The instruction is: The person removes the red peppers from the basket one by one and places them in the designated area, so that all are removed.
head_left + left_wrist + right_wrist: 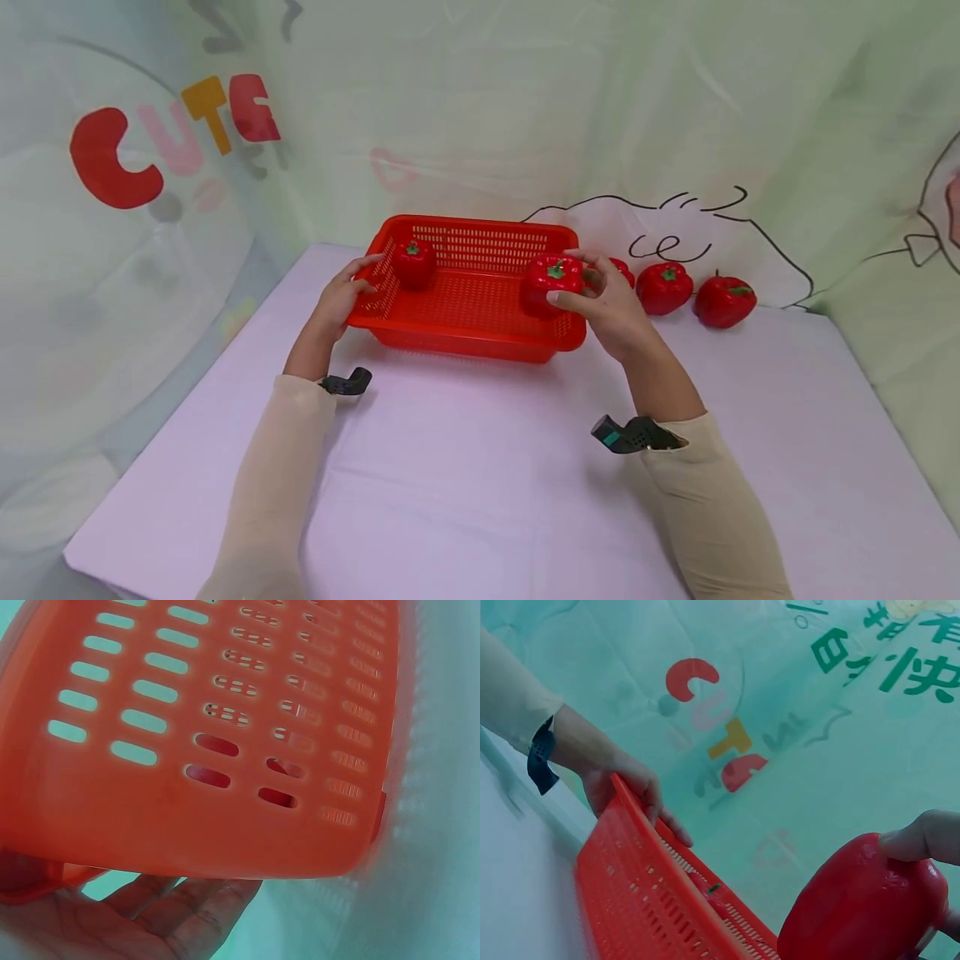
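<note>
A red plastic basket [457,340] with slotted walls stands at the back of the table. My left hand [341,300] grips its left rim, and the left wrist view shows fingers [206,919] at the edge of the end wall [150,817]. Over the basket's right end, my right hand [618,312] holds a red bell pepper [536,287] between thumb and fingers, green stem up. In the right wrist view the same pepper [862,900] appears close up, beside the basket. Another red bell pepper [415,268] sits inside, at the left end.
Right of the basket, two red bell peppers, one upright [663,292] and one tipped [722,307], lie along the back of the table. A third pepper [622,270] is partly hidden behind my right hand. A printed curtain [465,125] hangs behind the white-covered table [450,483].
</note>
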A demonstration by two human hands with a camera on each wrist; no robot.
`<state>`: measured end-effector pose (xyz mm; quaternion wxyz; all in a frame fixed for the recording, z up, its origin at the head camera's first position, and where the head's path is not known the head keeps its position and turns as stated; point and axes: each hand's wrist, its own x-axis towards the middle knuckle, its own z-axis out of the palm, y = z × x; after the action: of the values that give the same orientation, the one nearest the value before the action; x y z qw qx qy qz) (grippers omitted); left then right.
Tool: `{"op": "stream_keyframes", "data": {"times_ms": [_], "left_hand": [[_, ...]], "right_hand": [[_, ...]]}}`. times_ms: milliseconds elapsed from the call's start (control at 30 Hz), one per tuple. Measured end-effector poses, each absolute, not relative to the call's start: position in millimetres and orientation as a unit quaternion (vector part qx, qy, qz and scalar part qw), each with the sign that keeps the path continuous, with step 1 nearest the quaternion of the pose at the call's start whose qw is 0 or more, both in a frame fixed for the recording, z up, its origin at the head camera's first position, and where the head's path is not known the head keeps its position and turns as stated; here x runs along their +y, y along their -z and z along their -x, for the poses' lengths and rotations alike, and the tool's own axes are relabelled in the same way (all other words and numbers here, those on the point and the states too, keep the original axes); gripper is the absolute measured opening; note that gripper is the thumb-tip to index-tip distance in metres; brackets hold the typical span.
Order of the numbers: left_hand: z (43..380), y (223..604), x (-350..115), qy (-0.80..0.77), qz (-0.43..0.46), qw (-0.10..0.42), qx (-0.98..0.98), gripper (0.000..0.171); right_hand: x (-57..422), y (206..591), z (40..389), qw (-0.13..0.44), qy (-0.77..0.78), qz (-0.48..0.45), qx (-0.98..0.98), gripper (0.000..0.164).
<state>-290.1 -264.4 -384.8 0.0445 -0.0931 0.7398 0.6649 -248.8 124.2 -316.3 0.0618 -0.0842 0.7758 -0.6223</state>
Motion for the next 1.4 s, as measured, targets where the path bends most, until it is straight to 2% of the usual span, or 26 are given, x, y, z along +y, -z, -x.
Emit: {"op": "stream_keyframes", "data": {"times_ms": [300, 700, 933, 1167, 1400], "left_hand": [[289, 385, -264, -0.666, 0.086, 0.043, 0.740, 0.056], [288, 385, -264, -0.669, 0.090, 0.046, 0.736, 0.056], [289, 385, -265, -0.664, 0.088, 0.043, 0.741, 0.057], [288, 384, -265, -0.661, 0.091, 0.049, 0.743, 0.056], [288, 382, -264, -0.662, 0.087, 0.048, 0.743, 0.057]], "right_hand": [[156, 310, 245, 0.031, 0.623, 0.051, 0.780, 0.083], [204, 315, 253, 0.024, 0.561, 0.005, 0.828, 0.087], [230, 326, 261, 0.069, 0.536, 0.031, 0.841, 0.087], [236, 349, 272, 0.131, 0.473, 0.046, 0.870, 0.095], [234, 364, 278, 0.159, 0.478, 0.030, 0.864, 0.094]]}}
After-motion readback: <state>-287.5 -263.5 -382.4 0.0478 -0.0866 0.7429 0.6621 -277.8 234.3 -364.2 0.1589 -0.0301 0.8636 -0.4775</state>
